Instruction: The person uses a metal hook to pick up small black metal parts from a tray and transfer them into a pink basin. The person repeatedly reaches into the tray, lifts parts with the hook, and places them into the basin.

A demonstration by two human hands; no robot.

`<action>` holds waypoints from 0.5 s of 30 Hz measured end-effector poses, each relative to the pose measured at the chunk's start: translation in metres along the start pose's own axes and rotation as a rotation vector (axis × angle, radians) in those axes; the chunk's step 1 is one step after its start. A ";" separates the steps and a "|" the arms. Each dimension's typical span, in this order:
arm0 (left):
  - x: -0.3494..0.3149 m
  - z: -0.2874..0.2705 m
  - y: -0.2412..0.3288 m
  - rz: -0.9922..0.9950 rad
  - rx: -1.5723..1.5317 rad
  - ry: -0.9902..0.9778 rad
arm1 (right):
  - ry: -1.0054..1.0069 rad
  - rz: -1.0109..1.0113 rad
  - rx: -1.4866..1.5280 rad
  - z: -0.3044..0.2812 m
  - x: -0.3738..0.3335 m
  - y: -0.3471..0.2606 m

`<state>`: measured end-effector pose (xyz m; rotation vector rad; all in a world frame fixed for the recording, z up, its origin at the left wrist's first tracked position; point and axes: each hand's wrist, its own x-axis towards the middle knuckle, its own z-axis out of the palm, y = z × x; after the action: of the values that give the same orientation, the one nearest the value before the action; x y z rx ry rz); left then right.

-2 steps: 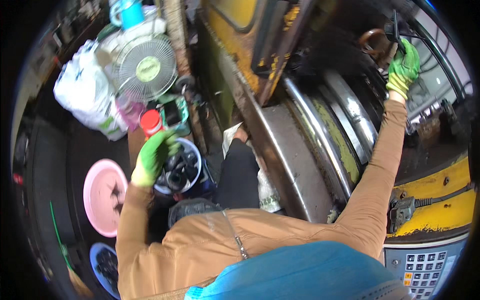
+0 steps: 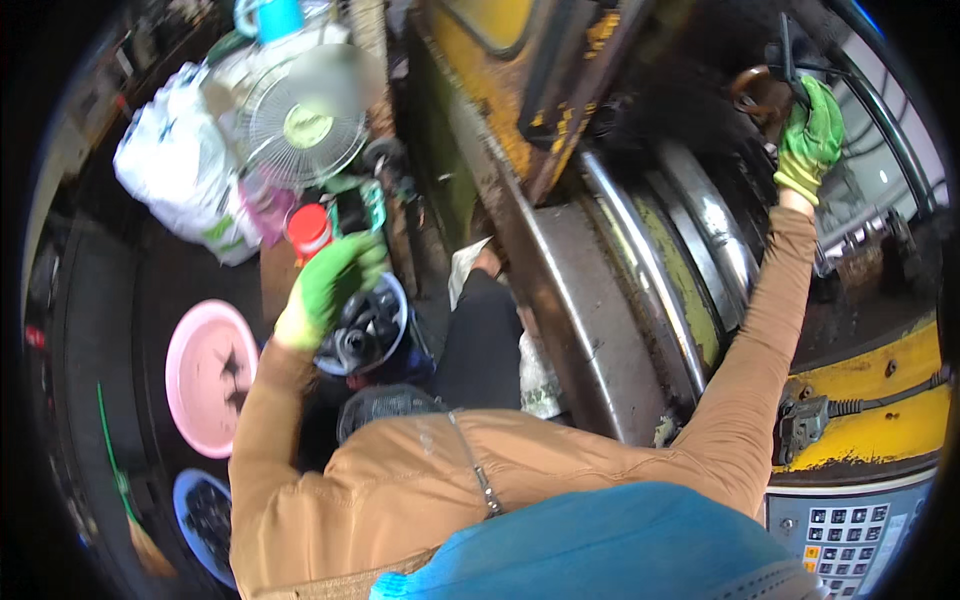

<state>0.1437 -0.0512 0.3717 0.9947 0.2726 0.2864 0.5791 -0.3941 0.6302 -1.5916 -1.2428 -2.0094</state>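
Observation:
My right hand point(image 2: 812, 138), in a green and yellow glove, is closed around the lower end of a black lever handle point(image 2: 787, 48) at the far right of the machine. A brown ring-shaped part point(image 2: 752, 90) sits just left of that handle. My left hand point(image 2: 325, 290), gloved the same way, hangs over the near-left rim of a blue bucket point(image 2: 404, 318). Dark rounded parts point(image 2: 357, 343) fill the bucket. Motion smears the left fingers, and I make out nothing held in them. Right behind this hand stands a jar with a red lid point(image 2: 309, 224).
Shiny metal bars point(image 2: 640, 255) and a yellow frame point(image 2: 870, 400) belong to the machine. A keypad panel point(image 2: 848, 535) is at lower right. Leftward are a pink basin point(image 2: 182, 378), a blue basin point(image 2: 186, 510), a fan point(image 2: 270, 120), a white plastic bag point(image 2: 175, 165) and a broom point(image 2: 148, 548).
My left hand has shifted slightly up and to the right above the bucket. The right hand keeps its grip on the lever handle. The whole view has tilted a little.

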 end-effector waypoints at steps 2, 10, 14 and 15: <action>0.009 0.044 0.011 0.140 0.125 -0.151 | -0.059 -0.171 0.157 -0.011 0.031 -0.062; -0.006 0.096 0.008 0.406 -0.193 0.080 | -0.404 -0.617 0.667 -0.041 0.028 -0.306; -0.042 0.009 -0.029 0.365 -0.325 0.377 | -0.566 -0.430 0.830 -0.009 0.018 -0.304; -0.063 -0.027 -0.038 0.396 -0.245 0.418 | -0.500 -0.267 0.744 0.009 0.020 -0.293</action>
<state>0.0797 -0.0722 0.3318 0.7334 0.4080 0.8736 0.3784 -0.2107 0.5188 -1.6052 -2.1495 -1.0249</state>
